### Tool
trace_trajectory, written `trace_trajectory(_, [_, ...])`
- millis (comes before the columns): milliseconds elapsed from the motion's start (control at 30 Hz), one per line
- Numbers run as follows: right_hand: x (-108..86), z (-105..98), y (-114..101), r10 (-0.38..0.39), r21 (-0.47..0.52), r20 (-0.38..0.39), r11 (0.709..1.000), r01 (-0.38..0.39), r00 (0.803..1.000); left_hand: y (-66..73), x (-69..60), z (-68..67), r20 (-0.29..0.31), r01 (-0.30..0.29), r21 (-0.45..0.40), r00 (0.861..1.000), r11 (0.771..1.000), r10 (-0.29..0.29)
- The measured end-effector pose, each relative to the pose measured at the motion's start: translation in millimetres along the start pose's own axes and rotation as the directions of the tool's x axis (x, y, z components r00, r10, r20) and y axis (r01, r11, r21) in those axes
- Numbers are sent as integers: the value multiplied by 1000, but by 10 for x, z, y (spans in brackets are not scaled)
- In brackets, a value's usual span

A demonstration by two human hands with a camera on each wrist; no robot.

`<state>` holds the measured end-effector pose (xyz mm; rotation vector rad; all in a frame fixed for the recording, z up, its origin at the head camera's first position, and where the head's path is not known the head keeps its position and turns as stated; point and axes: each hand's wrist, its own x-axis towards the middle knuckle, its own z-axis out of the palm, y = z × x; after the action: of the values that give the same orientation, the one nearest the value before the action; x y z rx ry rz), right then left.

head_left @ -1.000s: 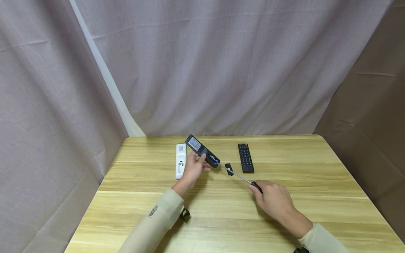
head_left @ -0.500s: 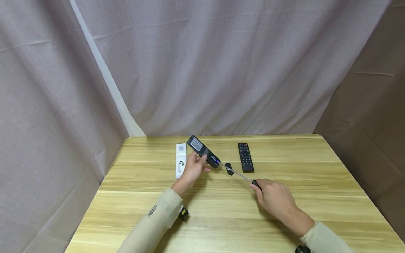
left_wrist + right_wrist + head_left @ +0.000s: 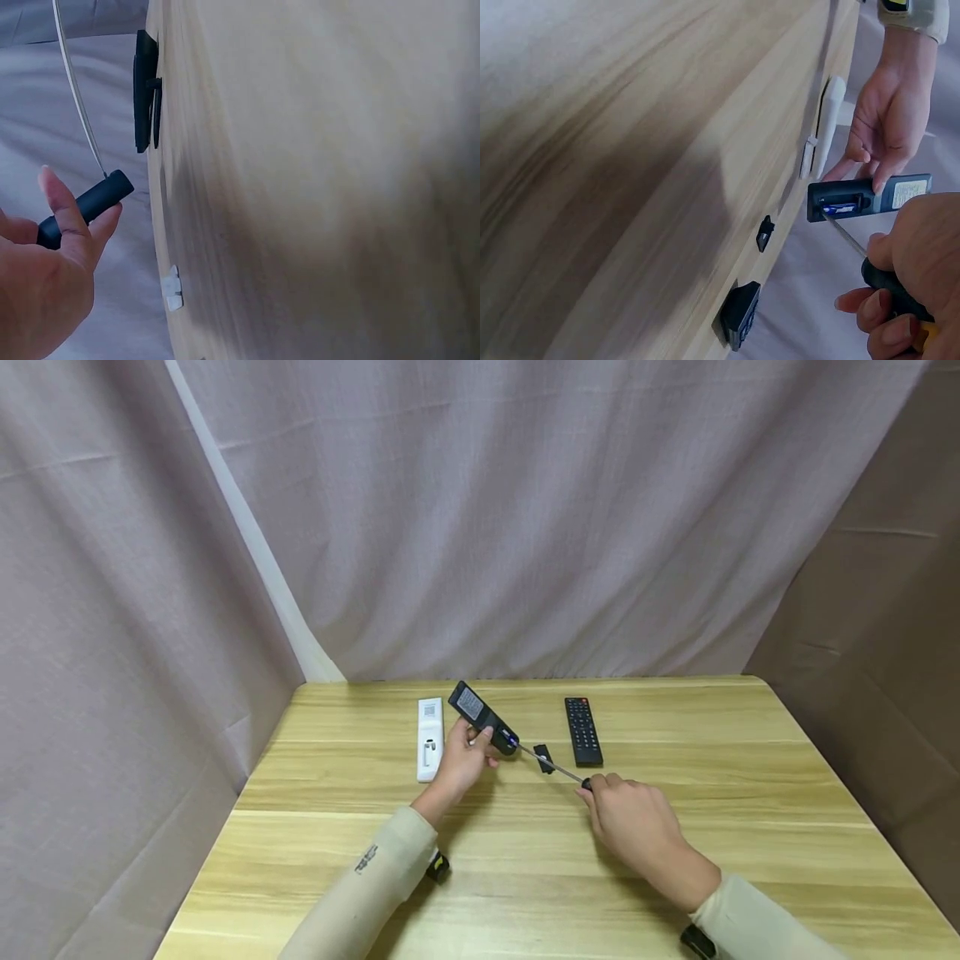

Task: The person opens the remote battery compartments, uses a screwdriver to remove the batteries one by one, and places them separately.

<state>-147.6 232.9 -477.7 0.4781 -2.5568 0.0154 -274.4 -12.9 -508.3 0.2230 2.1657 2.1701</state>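
A black remote (image 3: 483,717) is gripped by my left hand (image 3: 461,762), its back facing up and its battery bay uncovered. A blue battery (image 3: 840,208) lies in that bay in the right wrist view. My right hand (image 3: 636,821) holds a screwdriver by its dark handle (image 3: 889,289). The thin metal shaft (image 3: 557,766) reaches to the end of the bay, by the battery. In the left wrist view the left hand (image 3: 56,277) pinches the remote (image 3: 94,206) between fingers and thumb.
A white remote (image 3: 430,739) lies back up on the wooden table (image 3: 525,877), left of the held one. Right of it lie a small black cover (image 3: 543,759) and another black remote (image 3: 583,732), buttons up. Curtains stand behind the table.
My right hand with the screwdriver has moved left and slightly away from me. The held remote has shifted a little to the right and tilted slightly; its battery bay end is still at the screwdriver tip.
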Motion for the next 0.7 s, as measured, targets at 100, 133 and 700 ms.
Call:
trace_trajectory(100, [24,8,-2,14,8,16,1000,-14,1000,-8,5,-6,-8,7,-13,1000,1000,-8])
trace_trajectory(133, [26,17,0,21,11,25,1000,-22,999,-10,9,-8,-8,12,-19,1000,1000,-12])
trace_trajectory(700, [-80,210,66,165,227,18,960,-165,986,26,23,-37,12,92,-151,996,984,-91])
